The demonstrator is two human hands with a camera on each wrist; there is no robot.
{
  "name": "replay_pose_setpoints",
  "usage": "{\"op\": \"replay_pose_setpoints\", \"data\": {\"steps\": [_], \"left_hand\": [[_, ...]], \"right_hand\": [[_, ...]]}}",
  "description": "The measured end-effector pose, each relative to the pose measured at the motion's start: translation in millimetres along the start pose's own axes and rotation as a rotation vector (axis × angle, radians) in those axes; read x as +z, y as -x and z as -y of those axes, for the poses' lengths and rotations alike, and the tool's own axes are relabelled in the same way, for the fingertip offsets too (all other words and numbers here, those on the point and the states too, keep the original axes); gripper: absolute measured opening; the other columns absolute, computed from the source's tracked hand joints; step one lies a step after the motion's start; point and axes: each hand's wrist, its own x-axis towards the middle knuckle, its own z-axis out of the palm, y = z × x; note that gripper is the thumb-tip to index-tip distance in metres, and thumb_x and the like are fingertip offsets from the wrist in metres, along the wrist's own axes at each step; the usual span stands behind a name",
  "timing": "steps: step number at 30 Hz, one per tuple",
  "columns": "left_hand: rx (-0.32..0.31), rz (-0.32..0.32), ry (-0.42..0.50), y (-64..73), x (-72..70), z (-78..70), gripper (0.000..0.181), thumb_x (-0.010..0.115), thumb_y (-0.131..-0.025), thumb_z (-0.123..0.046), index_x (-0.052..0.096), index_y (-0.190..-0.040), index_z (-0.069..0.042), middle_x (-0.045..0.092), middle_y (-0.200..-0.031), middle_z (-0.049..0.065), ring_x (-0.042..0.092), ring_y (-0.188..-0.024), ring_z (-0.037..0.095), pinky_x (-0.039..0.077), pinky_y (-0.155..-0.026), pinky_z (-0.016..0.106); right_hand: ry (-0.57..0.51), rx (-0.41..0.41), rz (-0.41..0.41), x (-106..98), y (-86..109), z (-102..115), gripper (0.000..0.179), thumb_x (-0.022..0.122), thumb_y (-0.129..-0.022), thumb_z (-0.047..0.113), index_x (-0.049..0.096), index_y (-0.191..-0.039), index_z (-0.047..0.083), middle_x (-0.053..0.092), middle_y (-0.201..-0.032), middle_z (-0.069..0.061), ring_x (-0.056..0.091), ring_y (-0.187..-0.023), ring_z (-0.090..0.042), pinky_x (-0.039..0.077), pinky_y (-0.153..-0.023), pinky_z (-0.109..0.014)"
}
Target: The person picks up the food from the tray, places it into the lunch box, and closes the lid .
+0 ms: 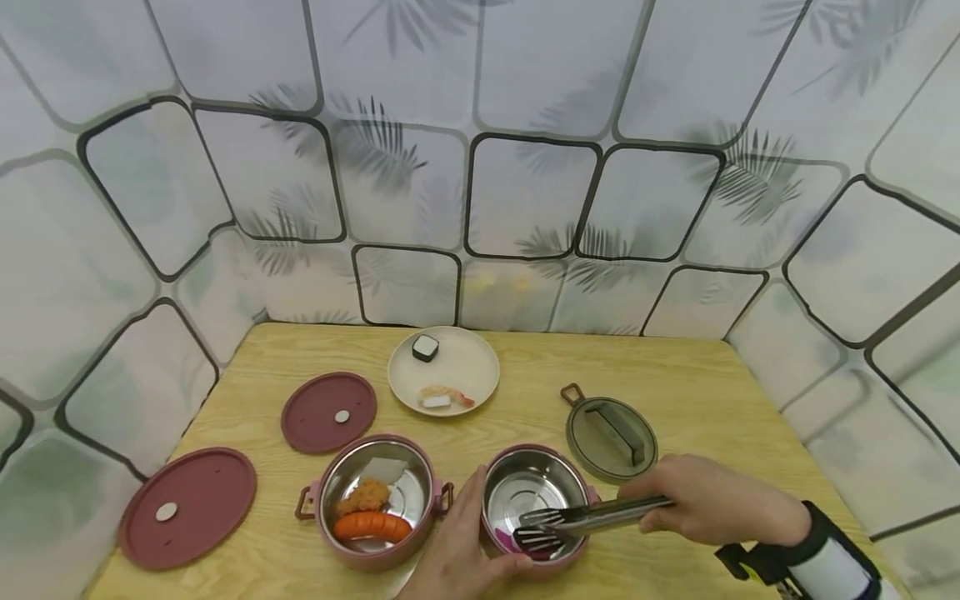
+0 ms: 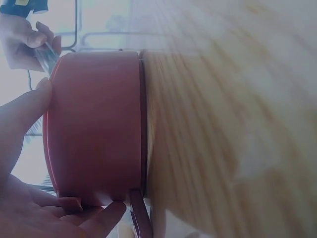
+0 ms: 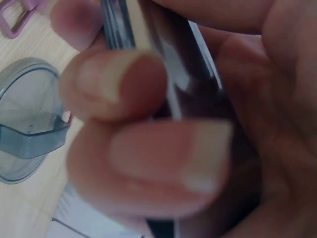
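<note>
My left hand (image 1: 462,546) holds the right-hand pink pot (image 1: 542,570), its thumb on the near rim and the other fingers round the left side by the handle. The left wrist view shows that pot's outer wall (image 2: 96,126) with the thumb at its rim. In my right hand (image 1: 720,498) is a pair of metal tongs (image 1: 600,517), fingers wrapped round the handle end. The tong heads reach down into the pot, over a purple piece (image 1: 504,540) at its bottom that they partly hide. The right wrist view shows the curled fingers (image 3: 143,158) close up on the tongs.
Left of it, another pink pot (image 1: 327,533) holds a red sausage (image 1: 371,526), a fried piece (image 1: 365,495) and a pale piece (image 1: 386,469). Two maroon lids (image 1: 213,512) lie farther left. A plate (image 1: 468,362) with two sushi pieces and a grey-green press (image 1: 588,446) stand behind.
</note>
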Motion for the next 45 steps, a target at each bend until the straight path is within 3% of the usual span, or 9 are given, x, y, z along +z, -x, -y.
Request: {"op": "replay_pose_setpoints", "data": {"steps": [10, 13, 21, 27, 33, 38, 45], "left_hand": [[0.007, -0.019, -0.005, -0.1, -0.3, 2.2, 0.114, 0.070, -0.065, -0.063, 0.010, -0.146, -0.011, 0.028, -0.146, 0.017, 0.030, -0.127, 0.031, 0.032, -0.100, 0.054], [-0.001, -0.018, 0.010, 0.4, -0.5, 2.6, 0.114, 0.070, -0.065, -0.064, 0.011, -0.146, -0.010, 0.027, -0.146, 0.016, 0.030, -0.127, 0.032, 0.032, -0.100, 0.055], [-0.024, -0.003, 0.022, -0.3, -0.9, 2.4, 0.112, 0.072, -0.066, -0.061, 0.008, -0.147, -0.015, 0.026, -0.146, 0.016, 0.028, -0.128, 0.032, 0.032, -0.099, 0.057], [-0.022, -0.001, 0.040, 0.0, -1.4, 2.5, 0.112, 0.072, -0.066, -0.060, 0.008, -0.147, -0.016, 0.024, -0.147, 0.017, 0.026, -0.128, 0.032, 0.031, -0.100, 0.057], [-0.011, -0.002, 0.063, 0.1, 0.6, 2.9, 0.113, 0.073, -0.066, -0.058, 0.006, -0.147, -0.019, 0.024, -0.147, 0.017, 0.027, -0.128, 0.033, 0.032, -0.099, 0.057], [-0.002, -0.006, 0.056, -0.3, 1.7, 3.4, 0.112, 0.074, -0.066, -0.057, 0.006, -0.147, -0.018, 0.024, -0.147, 0.016, 0.027, -0.128, 0.032, 0.033, -0.098, 0.057], [0.001, -0.010, 0.023, -0.4, 1.4, 4.5, 0.113, 0.072, -0.066, -0.060, 0.008, -0.147, -0.016, 0.027, -0.146, 0.016, 0.031, -0.127, 0.031, 0.034, -0.099, 0.054]], "right_hand": [[-0.013, 0.033, 0.068, -4, -4.6, 4, 0.014, 0.061, -0.084, 0.040, 0.059, -0.096, 0.033, 0.055, -0.079, 0.020, 0.048, -0.063, 0.001, 0.042, -0.054, -0.021], [-0.025, 0.068, 0.075, -7, -4.3, 5, 0.022, 0.061, -0.083, 0.042, 0.059, -0.103, 0.033, 0.057, -0.083, 0.020, 0.050, -0.068, 0.001, 0.045, -0.057, -0.023], [0.019, 0.110, -0.046, -35, -6.2, 10, 0.050, 0.055, -0.086, 0.051, 0.054, -0.122, 0.016, 0.057, -0.085, 0.017, 0.052, -0.071, -0.003, 0.045, -0.061, -0.026], [0.096, 0.096, -0.189, -45, -46.6, 6, 0.055, 0.055, -0.088, 0.048, 0.048, -0.129, 0.012, 0.060, -0.101, 0.009, 0.055, -0.082, -0.005, 0.049, -0.068, -0.031], [0.244, 0.025, -0.278, -49, -103.1, -1, 0.036, 0.060, -0.088, 0.035, 0.054, -0.116, 0.014, 0.057, -0.087, 0.007, 0.051, -0.074, -0.005, 0.047, -0.062, -0.029], [0.310, 0.012, -0.272, -44, -143.7, -8, 0.032, 0.062, -0.087, 0.034, 0.057, -0.109, 0.010, 0.055, -0.077, 0.007, 0.048, -0.063, -0.005, 0.043, -0.054, -0.027], [0.293, 0.094, -0.207, -31, -178.8, -14, 0.035, 0.064, -0.085, 0.033, 0.059, -0.111, 0.010, 0.056, -0.075, 0.005, 0.049, -0.063, -0.007, 0.043, -0.054, -0.028]]}}
